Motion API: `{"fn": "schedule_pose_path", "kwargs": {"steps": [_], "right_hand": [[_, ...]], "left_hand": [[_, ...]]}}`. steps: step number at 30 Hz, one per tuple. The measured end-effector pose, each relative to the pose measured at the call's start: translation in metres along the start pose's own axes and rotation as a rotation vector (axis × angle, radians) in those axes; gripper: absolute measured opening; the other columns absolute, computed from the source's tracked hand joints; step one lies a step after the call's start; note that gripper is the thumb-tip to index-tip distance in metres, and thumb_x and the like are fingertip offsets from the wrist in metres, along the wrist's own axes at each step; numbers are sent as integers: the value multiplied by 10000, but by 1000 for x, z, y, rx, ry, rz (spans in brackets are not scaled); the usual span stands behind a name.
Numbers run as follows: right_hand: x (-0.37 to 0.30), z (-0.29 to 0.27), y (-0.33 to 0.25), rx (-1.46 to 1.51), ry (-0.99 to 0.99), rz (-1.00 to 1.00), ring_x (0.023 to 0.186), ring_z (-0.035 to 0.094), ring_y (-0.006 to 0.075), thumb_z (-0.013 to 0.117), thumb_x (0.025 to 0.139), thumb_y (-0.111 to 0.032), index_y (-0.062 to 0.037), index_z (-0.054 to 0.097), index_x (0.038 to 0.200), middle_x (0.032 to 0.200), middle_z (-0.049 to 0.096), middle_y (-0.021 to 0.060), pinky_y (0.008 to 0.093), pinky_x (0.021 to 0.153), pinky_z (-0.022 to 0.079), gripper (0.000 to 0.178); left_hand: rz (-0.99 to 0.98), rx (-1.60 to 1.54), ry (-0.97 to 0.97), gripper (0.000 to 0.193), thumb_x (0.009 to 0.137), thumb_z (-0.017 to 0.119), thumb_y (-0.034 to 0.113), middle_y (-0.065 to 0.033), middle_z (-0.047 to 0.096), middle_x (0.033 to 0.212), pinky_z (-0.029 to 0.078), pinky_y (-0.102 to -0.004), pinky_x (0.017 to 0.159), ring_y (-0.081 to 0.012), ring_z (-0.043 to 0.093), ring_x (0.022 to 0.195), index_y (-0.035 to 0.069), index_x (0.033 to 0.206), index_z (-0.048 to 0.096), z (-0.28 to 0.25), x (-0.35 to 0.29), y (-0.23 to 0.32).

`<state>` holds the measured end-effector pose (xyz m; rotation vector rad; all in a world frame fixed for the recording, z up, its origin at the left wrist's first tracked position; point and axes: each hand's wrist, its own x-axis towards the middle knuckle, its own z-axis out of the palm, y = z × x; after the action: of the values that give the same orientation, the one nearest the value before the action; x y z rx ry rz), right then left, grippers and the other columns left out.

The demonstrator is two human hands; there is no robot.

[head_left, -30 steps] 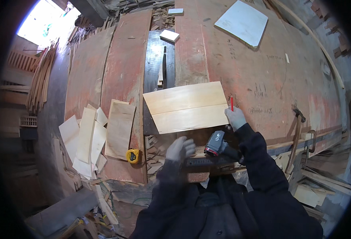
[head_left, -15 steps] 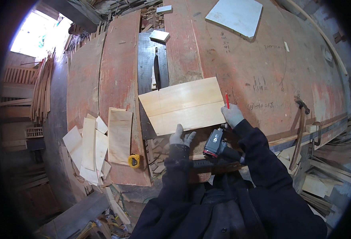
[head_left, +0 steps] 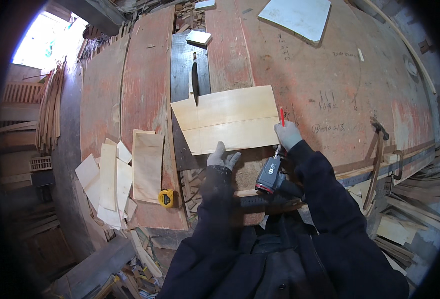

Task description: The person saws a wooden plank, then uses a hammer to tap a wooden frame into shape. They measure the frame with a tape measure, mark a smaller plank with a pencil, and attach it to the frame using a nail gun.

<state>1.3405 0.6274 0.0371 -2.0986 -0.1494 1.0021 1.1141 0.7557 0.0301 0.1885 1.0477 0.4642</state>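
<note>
A pale wooden board (head_left: pixel 230 119) with a line drawn along its length lies slightly tilted on the worktable. Its far left edge meets the dark upright saw blade (head_left: pixel 195 82), which overlaps the board a little. My left hand (head_left: pixel 221 158), gloved, is at the near edge with thumb and fingers apart, touching the board. At the right end, my gloved right hand (head_left: pixel 288 134) presses the board's edge while gripping a red pencil (head_left: pixel 282 116). Just below that hand rests a dark cordless power tool (head_left: pixel 269 175). Whether the blade is spinning, I cannot tell.
Left of the board are a shallow wooden piece (head_left: pixel 148 167), a yellow tape measure (head_left: pixel 166 198) and several thin offcuts (head_left: pixel 108 182). A white panel (head_left: pixel 295 19) lies at the far right, a white block (head_left: pixel 198 38) behind the blade. A hammer (head_left: pixel 377 144) leans at the right edge.
The board has moved away from me and a little left, both hands going with it. The blade now overlaps its far edge, where earlier it stood at or just beyond it.
</note>
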Motion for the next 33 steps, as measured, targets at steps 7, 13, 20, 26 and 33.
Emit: {"fn": "schedule_pose_path", "kwargs": {"steps": [7,13,20,26,33], "right_hand": [[6,0,-1,-51,8,-23,539,654,283,564,926,-311,-1,629,919,673,630,143,429,516,518,316],[-4,1,-14,23,-17,-7,431,612,259,538,949,-304,1,618,1009,684,628,122,393,419,499,322],[3,4,-20,82,-39,44,457,633,287,526,953,-311,25,598,1100,813,659,168,397,448,534,373],[14,5,-26,73,-30,66,502,666,308,522,956,-302,44,595,1100,839,674,189,402,461,558,381],[35,4,-36,63,-41,-14,531,683,323,514,965,-295,57,603,1078,827,679,216,402,465,564,380]], "left_hand": [[-64,17,26,371,963,654,287,-129,637,1144,544,-558,877,-441,614,1070,32,1209,544,-1,-2,-10],[13,119,-7,356,992,601,292,-175,653,1099,573,-530,810,-425,650,1018,11,1200,532,0,7,-5],[43,212,-50,414,1019,541,331,-197,651,1120,604,-405,761,-342,687,967,-29,1222,512,8,4,0],[13,207,-39,384,1033,512,322,-184,654,1141,603,-415,775,-330,687,967,-3,1237,510,20,12,7],[6,234,-80,400,1036,499,347,-192,644,1169,588,-459,805,-335,677,1019,6,1244,508,29,30,16]]}}
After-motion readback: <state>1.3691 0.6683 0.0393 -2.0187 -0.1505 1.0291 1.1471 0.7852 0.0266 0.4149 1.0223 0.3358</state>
